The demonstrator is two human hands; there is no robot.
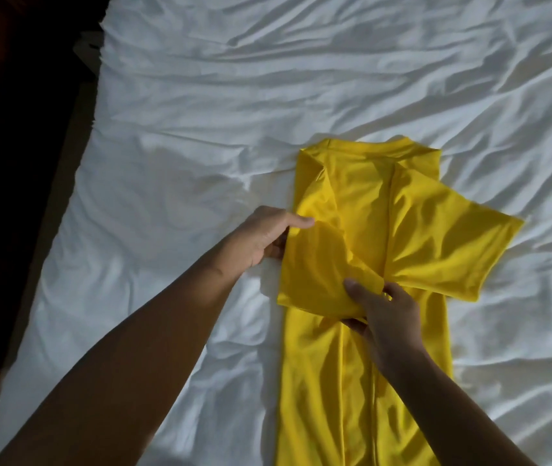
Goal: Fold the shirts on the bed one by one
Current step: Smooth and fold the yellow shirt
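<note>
Head: left hand [261, 237], right hand [387, 319], shirt [435, 237] pinch

A yellow shirt [362, 210] lies lengthwise on a wrinkled white bed [200, 112], sides folded inward. The left hand [264, 235] pinches its left sleeve's outer edge; the right hand [382, 312] grips that sleeve's lower corner.

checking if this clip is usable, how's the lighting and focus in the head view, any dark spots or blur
Head view: dim, uneven light; the yellow shirt and white sheet read clearly; the left hand and right hand are shadowed; the frame's left edge falls near black; slightly soft overall, no glare.
</note>
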